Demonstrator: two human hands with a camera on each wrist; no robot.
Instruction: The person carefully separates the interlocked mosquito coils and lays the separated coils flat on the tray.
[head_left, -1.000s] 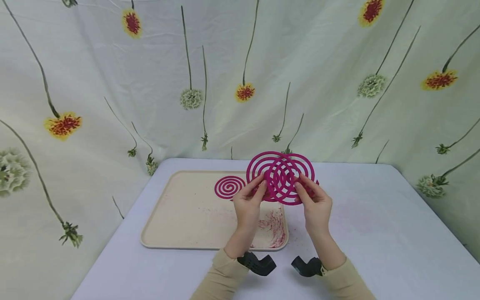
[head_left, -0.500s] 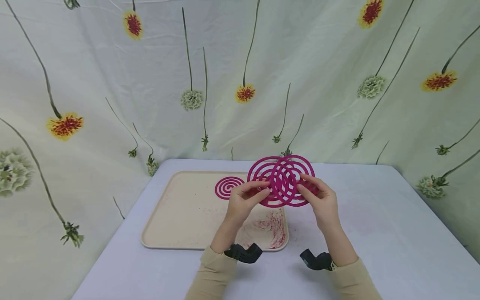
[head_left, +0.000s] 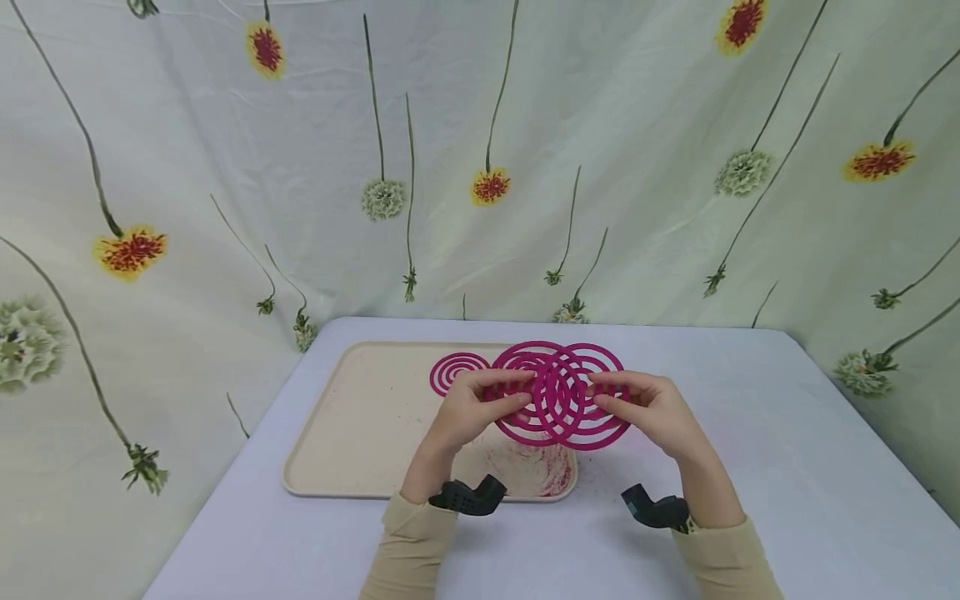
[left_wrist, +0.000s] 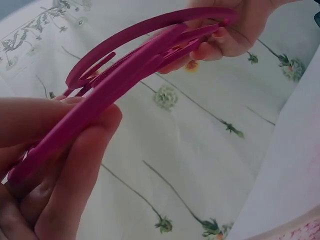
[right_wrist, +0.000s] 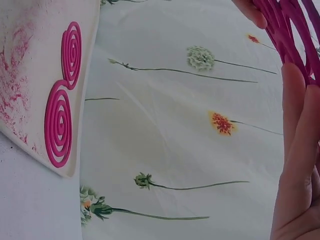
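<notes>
Both hands hold up a pair of overlapping magenta mosquito coils in the head view. My left hand (head_left: 471, 404) pinches the left mosquito coil (head_left: 537, 343) between thumb and fingers. The right mosquito coil (head_left: 597, 447) is pinched by my right hand (head_left: 658, 408) near its inner turns. Their rings cross in the middle, over the tray's right side. Seen from the left wrist, the mosquito coils (left_wrist: 105, 98) appear nearly edge-on, tilted, with the right hand (left_wrist: 242, 32) at the far end. The right wrist view cuts the held coils off at its upper right.
A beige tray (head_left: 352, 425) lies on the white table (head_left: 750, 433), with pink crumbs (head_left: 557, 475) at its right end. On the tray lie further joined magenta spirals (right_wrist: 61, 125), partly hidden by my left hand in the head view. A flower-print curtain (head_left: 652, 125) hangs behind.
The held mosquito coils have come down in the head view, still overlapping. My wrists have moved outward, left and right, while both hands keep their pinch.
</notes>
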